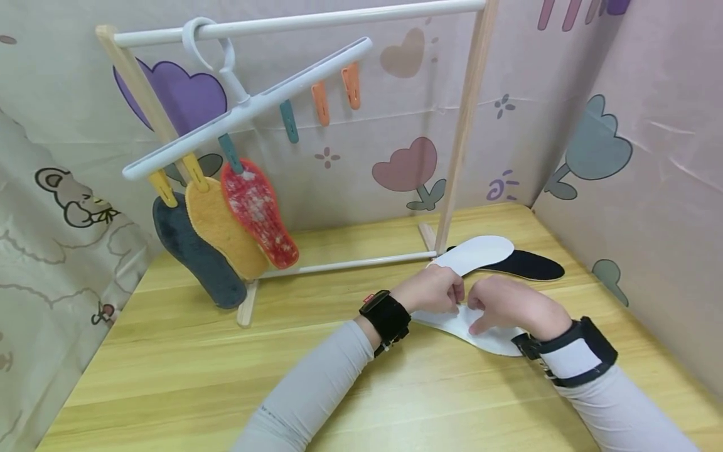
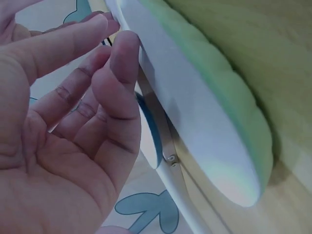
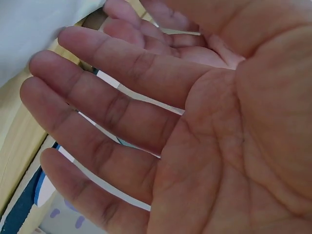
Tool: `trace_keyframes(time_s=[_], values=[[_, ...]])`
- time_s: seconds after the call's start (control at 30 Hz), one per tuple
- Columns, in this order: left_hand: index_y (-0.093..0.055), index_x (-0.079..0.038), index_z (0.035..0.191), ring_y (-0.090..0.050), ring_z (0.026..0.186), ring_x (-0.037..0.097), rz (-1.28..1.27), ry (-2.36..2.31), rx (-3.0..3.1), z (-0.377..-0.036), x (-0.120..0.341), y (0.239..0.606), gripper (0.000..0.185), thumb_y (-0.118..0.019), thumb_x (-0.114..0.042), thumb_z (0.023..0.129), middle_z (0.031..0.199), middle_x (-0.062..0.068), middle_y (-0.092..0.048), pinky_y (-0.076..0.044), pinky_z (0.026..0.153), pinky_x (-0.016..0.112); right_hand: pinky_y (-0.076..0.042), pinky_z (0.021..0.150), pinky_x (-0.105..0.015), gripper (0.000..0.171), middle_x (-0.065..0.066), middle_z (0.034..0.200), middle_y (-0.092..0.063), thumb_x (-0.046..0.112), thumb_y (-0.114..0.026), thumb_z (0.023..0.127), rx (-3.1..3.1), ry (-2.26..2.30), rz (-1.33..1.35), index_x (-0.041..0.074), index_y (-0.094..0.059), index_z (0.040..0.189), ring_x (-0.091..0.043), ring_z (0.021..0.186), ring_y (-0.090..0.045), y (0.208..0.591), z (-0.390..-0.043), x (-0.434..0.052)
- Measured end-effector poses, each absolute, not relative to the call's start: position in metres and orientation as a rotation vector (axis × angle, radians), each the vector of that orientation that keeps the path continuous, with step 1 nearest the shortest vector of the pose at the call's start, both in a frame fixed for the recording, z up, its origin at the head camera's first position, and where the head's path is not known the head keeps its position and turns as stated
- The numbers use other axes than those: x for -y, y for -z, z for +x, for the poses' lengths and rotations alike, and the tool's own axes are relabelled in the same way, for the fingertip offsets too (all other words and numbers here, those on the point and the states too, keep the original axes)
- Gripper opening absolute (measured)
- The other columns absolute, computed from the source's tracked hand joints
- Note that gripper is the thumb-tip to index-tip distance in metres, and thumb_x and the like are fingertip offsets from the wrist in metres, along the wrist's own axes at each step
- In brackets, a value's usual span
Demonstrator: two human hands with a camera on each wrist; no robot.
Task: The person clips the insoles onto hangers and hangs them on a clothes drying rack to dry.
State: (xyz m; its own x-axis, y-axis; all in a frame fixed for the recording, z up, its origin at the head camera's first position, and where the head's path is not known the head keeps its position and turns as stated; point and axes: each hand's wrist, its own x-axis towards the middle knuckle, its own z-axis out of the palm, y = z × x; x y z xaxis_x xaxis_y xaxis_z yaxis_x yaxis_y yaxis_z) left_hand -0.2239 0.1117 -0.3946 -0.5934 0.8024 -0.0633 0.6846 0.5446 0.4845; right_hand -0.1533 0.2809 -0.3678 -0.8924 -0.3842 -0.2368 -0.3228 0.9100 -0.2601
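Head view: both hands are met over a white insole (image 1: pixel 480 329) lying flat on the wooden table (image 1: pixel 186 364), near the right foot of the drying rack (image 1: pixel 463 125). The left hand (image 1: pixel 433 290) is curled at the insole's edge; the right hand (image 1: pixel 505 304) rests on top of it. A second white insole (image 1: pixel 480 252) is seen just behind, overlapping a dark insole (image 1: pixel 531 265).

Left wrist view: fingertips (image 2: pixel 124 53) are seen touching the insole's (image 2: pixel 204 126) rim, fingers bent; a closed pinch cannot be confirmed. The insole's pale green underside is shown only here.

Right wrist view: the right hand (image 3: pixel 195 126) is shown with straight, spread fingers, nothing gripped.

Only the head view shows the clip hanger (image 1: pixel 248 103) with dark grey (image 1: pixel 194 254), yellow (image 1: pixel 226 229) and red (image 1: pixel 260 213) insoles pegged to it.
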Motion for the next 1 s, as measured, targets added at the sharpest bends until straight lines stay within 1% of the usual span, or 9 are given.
trace_keyframes(time_s=[0.03, 0.13, 0.27, 0.4, 0.6, 0.73, 0.93, 1.0], values=[[-0.078, -0.01, 0.098, -0.062, 0.077, 0.001, 1.233, -0.612, -2.506, -0.2234, -0.1116, 0.3954, 0.011, -0.084, -0.007, 0.09, 0.083, -0.007, -0.072, -0.047, 0.074, 0.01, -0.025, 0.059, -0.024, 0.046, 0.007, 0.07, -0.028, 0.024, -0.095, 0.078, -2.784, 0.312, -0.536, 0.017, -0.05, 0.069, -0.01, 0.064, -0.035, 0.3683, -0.1536, -0.2804], [-0.078, -0.011, 0.099, -0.061, 0.078, 0.002, 1.23, -0.611, -2.518, -0.2221, -0.1111, 0.3961, 0.013, -0.085, -0.007, 0.09, 0.084, -0.007, -0.071, -0.046, 0.074, 0.01, -0.026, 0.06, -0.024, 0.041, 0.007, 0.07, -0.03, 0.025, -0.095, 0.079, -2.776, 0.315, -0.552, 0.016, -0.055, 0.073, -0.01, 0.065, -0.036, 0.3691, -0.154, -0.2802], [-0.079, -0.011, 0.1, -0.058, 0.081, 0.002, 1.254, -0.582, -2.544, -0.2206, -0.1122, 0.3955, 0.014, -0.085, -0.006, 0.088, 0.087, -0.006, -0.071, -0.044, 0.076, 0.01, -0.029, 0.061, -0.025, 0.034, 0.006, 0.073, -0.038, 0.026, -0.096, 0.079, -2.776, 0.307, -0.557, 0.012, -0.065, 0.081, -0.012, 0.068, -0.04, 0.3692, -0.1545, -0.2795], [-0.079, -0.014, 0.101, -0.056, 0.084, 0.004, 1.28, -0.51, -2.577, -0.2187, -0.1148, 0.3963, 0.015, -0.084, -0.008, 0.088, 0.087, -0.009, -0.068, -0.042, 0.074, 0.011, -0.031, 0.062, -0.026, 0.032, 0.004, 0.074, -0.044, 0.026, -0.096, 0.078, -2.773, 0.304, -0.561, 0.012, -0.068, 0.084, -0.013, 0.069, -0.042, 0.369, -0.1547, -0.2785], [-0.078, -0.015, 0.099, -0.056, 0.082, 0.005, 1.273, -0.44, -2.598, -0.2166, -0.1175, 0.3993, 0.015, -0.086, -0.01, 0.088, 0.084, -0.01, -0.064, -0.042, 0.071, 0.013, -0.032, 0.063, -0.026, 0.031, 0.004, 0.075, -0.044, 0.026, -0.096, 0.079, -2.757, 0.329, -0.585, 0.01, -0.07, 0.086, -0.013, 0.07, -0.043, 0.3675, -0.1545, -0.2769], [-0.078, -0.014, 0.102, -0.056, 0.082, 0.006, 1.259, -0.429, -2.585, -0.2156, -0.1178, 0.4, 0.016, -0.088, -0.011, 0.089, 0.086, -0.01, -0.066, -0.043, 0.071, 0.013, -0.04, 0.067, -0.027, 0.032, 0.003, 0.081, -0.055, 0.026, -0.096, 0.079, -2.755, 0.328, -0.593, 0.007, -0.075, 0.094, -0.014, 0.074, -0.047, 0.3664, -0.1549, -0.2773], [-0.081, -0.012, 0.103, -0.059, 0.085, 0.003, 1.256, -0.423, -2.575, -0.2147, -0.1148, 0.399, 0.018, -0.09, -0.014, 0.088, 0.091, -0.008, -0.073, -0.045, 0.076, 0.011, -0.043, 0.068, -0.028, 0.029, 0.002, 0.084, -0.061, 0.027, -0.095, 0.081, -2.742, 0.329, -0.543, 0.008, -0.077, 0.094, -0.014, 0.075, -0.05, 0.3656, -0.1556, -0.2792], [-0.081, -0.012, 0.102, -0.059, 0.085, 0.003, 1.259, -0.418, -2.576, -0.2149, -0.1135, 0.3991, 0.017, -0.09, -0.015, 0.088, 0.091, -0.007, -0.073, -0.045, 0.076, 0.012, -0.046, 0.069, -0.028, 0.03, 0.002, 0.088, -0.065, 0.027, -0.095, 0.081, -2.739, 0.321, -0.525, 0.008, -0.078, 0.096, -0.014, 0.077, -0.052, 0.3652, -0.1558, -0.2802]])
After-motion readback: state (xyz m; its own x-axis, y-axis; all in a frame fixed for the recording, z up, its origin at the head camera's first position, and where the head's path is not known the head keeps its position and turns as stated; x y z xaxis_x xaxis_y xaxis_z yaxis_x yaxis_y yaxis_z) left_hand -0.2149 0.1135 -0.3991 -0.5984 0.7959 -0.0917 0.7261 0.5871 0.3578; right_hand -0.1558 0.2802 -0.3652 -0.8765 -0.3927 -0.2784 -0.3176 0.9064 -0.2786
